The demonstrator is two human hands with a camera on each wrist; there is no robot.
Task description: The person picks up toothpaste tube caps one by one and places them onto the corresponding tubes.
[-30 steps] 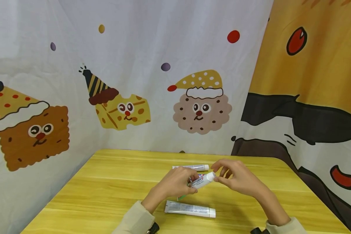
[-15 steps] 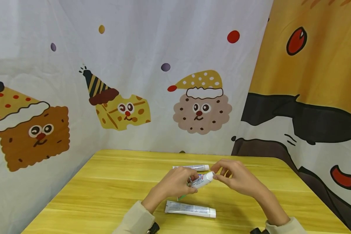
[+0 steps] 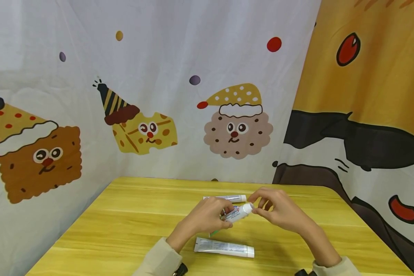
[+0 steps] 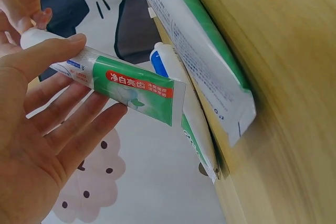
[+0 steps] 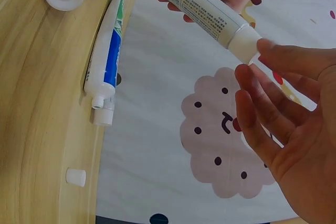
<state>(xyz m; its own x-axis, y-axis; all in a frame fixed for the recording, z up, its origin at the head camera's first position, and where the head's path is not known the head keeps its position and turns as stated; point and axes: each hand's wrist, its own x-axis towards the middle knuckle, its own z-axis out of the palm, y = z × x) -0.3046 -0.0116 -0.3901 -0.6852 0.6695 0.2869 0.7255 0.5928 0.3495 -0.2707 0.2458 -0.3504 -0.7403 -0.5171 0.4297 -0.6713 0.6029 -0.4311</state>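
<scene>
Toothpaste tube (image 4: pixel 128 94), white and green, red-banded, is gripped by left hand (image 3: pixel 208 214), right hand (image 3: pixel 278 207) pinching its cap (image 5: pixel 244 43).

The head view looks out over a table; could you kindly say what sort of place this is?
Probably a curtained-off indoor work corner: cartoon-printed white fabric hangs behind a yellow wood-grain table, and the left hand holds a green-and-white toothpaste tube above it.

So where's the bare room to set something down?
The yellow wooden table is bare between its left edge and the left hand, and between the right hand and its right edge. Crowded: the middle, with white toothpaste tubes and, to their right, a loose white cap.
</scene>
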